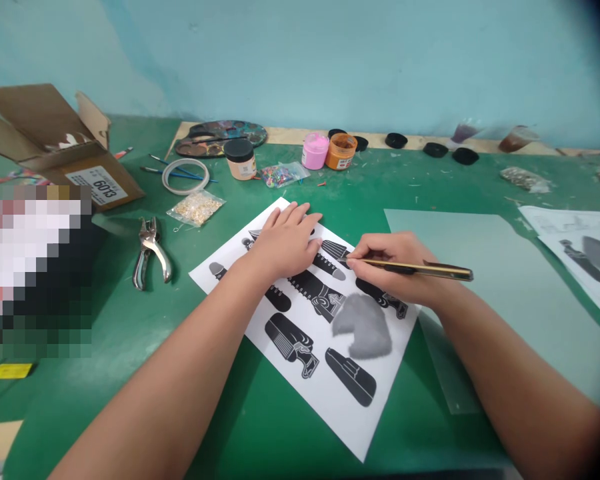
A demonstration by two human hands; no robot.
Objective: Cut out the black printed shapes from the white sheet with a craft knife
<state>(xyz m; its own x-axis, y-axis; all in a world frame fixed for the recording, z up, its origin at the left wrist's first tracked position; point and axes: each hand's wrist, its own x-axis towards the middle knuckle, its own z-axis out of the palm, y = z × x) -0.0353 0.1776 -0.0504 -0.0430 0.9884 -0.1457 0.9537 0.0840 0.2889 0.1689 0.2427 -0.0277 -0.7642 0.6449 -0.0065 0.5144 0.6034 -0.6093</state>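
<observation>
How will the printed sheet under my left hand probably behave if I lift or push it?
The printed sheet looks thin, like paper, so it's probably light and floppy and would likely sag if lifted from one side. The green table looks smooth, so it may slide easily when pushed, though your left hand, spread on top, would probably resist that.

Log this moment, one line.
left hand: spread on printed sheet | right hand: holding slim black-and-gold tool, tip at sheet | left of sheet: metal hand punch

Left fingers (309, 223) lie splayed; right fingers (377, 245) curl, pinching.
</observation>
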